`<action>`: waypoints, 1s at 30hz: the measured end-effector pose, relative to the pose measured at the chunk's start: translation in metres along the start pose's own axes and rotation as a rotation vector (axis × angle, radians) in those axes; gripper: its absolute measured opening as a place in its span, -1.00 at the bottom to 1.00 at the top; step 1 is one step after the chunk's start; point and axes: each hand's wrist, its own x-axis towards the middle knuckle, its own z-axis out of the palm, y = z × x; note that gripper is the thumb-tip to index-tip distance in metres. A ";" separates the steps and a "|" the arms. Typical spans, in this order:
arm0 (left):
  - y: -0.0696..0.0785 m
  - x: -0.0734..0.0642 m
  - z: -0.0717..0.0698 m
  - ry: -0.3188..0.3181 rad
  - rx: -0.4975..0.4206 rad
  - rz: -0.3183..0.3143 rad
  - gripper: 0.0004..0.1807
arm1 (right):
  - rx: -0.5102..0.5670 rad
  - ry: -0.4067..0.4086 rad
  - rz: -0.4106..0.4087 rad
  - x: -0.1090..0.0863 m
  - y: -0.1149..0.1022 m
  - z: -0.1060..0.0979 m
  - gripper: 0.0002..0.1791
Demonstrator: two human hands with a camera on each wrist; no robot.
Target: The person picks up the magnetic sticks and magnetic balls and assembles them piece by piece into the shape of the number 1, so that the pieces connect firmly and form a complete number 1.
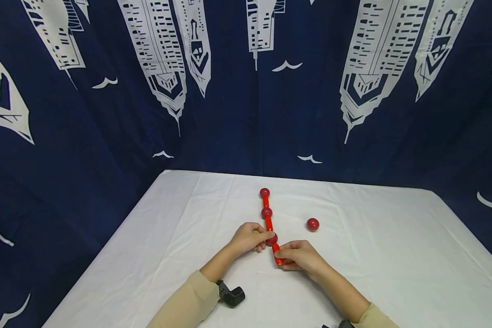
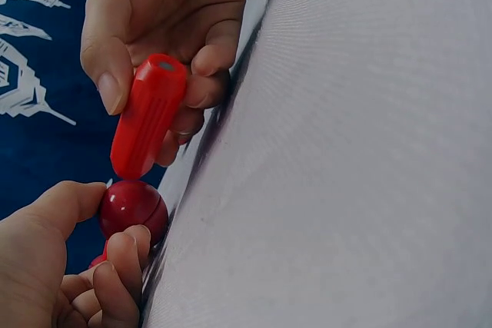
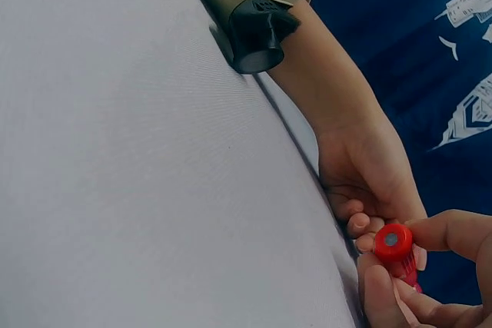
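A chain of dark red balls and bright red rods runs toward me on the white cloth; its far ball (image 1: 264,192), middle ball (image 1: 266,212) and the rods (image 1: 269,223) between lie in line. My left hand (image 1: 250,237) pinches the near ball (image 2: 127,209) between thumb and fingers. My right hand (image 1: 305,258) grips a ridged red rod (image 2: 150,117) by its sides. One end of that rod meets the near ball; its other end, facing me, shows a grey disc (image 3: 391,240). Whether the rod is firmly joined cannot be told.
A loose red ball (image 1: 313,224) lies right of the chain. The white cloth (image 1: 385,255) covers the table, and a dark blue curtain (image 1: 238,127) with white building prints hangs behind it. A black wrist camera (image 1: 231,295) sticks out from the left sleeve.
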 end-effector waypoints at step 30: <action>0.000 0.000 0.000 -0.006 -0.014 -0.005 -0.72 | -0.045 0.054 0.047 0.004 -0.003 0.009 -0.77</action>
